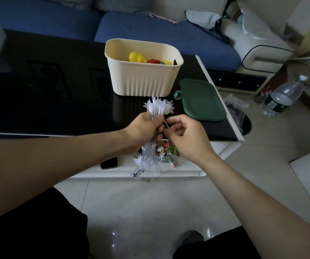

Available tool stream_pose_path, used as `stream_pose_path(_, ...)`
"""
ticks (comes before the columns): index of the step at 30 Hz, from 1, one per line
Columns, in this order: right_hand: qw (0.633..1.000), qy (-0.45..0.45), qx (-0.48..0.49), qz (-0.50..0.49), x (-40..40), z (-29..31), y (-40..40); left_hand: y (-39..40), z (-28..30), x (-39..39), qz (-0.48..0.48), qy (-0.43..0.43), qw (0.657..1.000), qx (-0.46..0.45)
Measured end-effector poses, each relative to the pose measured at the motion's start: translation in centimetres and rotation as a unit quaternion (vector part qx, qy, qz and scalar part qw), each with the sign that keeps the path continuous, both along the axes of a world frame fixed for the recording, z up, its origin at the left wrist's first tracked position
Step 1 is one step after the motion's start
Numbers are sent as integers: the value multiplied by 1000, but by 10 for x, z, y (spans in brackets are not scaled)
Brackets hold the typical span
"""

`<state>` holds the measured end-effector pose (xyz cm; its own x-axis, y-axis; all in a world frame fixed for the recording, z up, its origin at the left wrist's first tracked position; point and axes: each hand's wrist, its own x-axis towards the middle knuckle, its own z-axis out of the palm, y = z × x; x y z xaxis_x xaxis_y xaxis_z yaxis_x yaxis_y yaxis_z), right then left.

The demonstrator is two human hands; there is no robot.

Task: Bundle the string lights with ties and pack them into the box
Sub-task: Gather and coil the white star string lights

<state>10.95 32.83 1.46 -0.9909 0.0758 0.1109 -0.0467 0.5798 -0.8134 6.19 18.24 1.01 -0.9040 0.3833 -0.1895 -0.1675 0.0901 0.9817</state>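
Above the near edge of the dark surface (57,101), the left hand (143,129) grips the folded string lights (157,107) around their middle, star ends sticking out above and below the fist. The right hand (184,135) pinches a thin tie (166,124) just beside the bundle. The cream box (143,79) stands open behind, its green lid (201,100) beside it.

White star string lights (159,107), bunched upright.

— What is recorded of the arms?
— Both forearms are bare to the frame edge; no sleeves, rings or watch are seen on the left hand (144,128) or right hand (186,139).
— And clothing?
— Black fabric garment (38,230) is noted over both legs.
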Motion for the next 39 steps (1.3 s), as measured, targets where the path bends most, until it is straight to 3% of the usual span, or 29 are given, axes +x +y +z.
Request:
stream_pose_path(7,994,-98,9,44,1,10,14,-6,8,-14,145,29,989,30)
stream_pose_path(13,939,-269,-190,101,5,16,29,-16,18,-27,176,-29,977,113)
stream_pose_path(19,911,-305,-278,3,3,17,44,-15,22,-23,166,-57,972,159)
stream_pose_path(22,919,-319,-228,-37,2,11,55,-16,23,-25,191,-79,959,192)
stream_pose_path(27,962,-272,-10,4,3,11,64,-13,21,-23,152,-69,971,173)
stream_pose_path(33,961,-219,31,166,8,22,48,-5,11,-10,77,-52,989,112)
stream_pose_path(39,984,-126,-11,128,8,19,36,6,2,1,51,-66,995,60)
